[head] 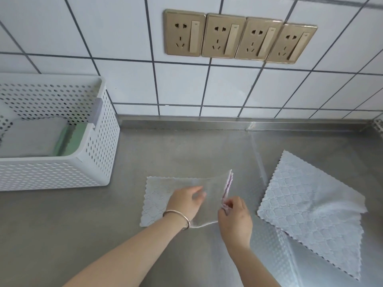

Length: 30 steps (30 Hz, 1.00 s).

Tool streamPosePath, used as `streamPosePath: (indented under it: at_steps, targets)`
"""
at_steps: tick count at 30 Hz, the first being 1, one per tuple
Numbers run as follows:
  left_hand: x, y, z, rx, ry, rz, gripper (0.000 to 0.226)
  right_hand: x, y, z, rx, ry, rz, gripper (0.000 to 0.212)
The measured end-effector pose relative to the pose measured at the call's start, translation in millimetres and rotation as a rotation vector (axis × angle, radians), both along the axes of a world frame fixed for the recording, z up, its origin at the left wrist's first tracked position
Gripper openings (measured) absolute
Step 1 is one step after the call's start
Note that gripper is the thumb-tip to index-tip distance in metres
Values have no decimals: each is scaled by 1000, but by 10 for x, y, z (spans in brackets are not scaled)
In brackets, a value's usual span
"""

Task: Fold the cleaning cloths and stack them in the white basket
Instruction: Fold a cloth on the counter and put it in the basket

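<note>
A pale grey cleaning cloth (159,193) lies on the steel counter in front of me, its right half lifted and folding over to the left. My right hand (235,219) pinches that lifted right edge, where a lilac layer shows. My left hand (185,200) rests flat on the cloth's middle, fingers spread, a bangle on the wrist. A second, light blue cloth (306,206) lies unfolded to the right, one corner turned over. The white perforated basket (99,154) stands at the left, with a folded grey cloth (31,137) and a green one (72,139) inside.
The steel counter (186,146) runs back to a white tiled wall (124,79) carrying a row of gold sockets (238,36). A clear embossed plastic sheet (269,251) lies under the blue cloth. Another perforated item shows at the far right edge (379,125).
</note>
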State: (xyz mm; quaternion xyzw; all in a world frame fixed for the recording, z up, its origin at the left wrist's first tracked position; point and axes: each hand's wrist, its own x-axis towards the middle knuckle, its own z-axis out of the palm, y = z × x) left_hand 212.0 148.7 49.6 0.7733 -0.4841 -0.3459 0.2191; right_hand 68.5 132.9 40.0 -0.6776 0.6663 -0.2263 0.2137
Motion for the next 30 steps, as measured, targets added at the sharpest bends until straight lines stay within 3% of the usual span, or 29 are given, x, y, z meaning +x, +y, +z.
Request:
streamPosePath:
  at_steps: [2,12,19,24,30]
  targets:
    - [-8,-71,171,-75,181,171,33,143,61,42,-240,62,146,9]
    - [358,-25,234,-68,123,390,23,726,311,-5,-549,88,461,9]
    - [566,126,146,-134,76,538,4,798,367,-152,-501,-68,717,15]
    - [648,191,46,-119,88,611,13,826,369,-245,-383,-155,823,12]
    - [675,176,-62,-21,231,667,10,919,337,-284,-324,-108,903,17]
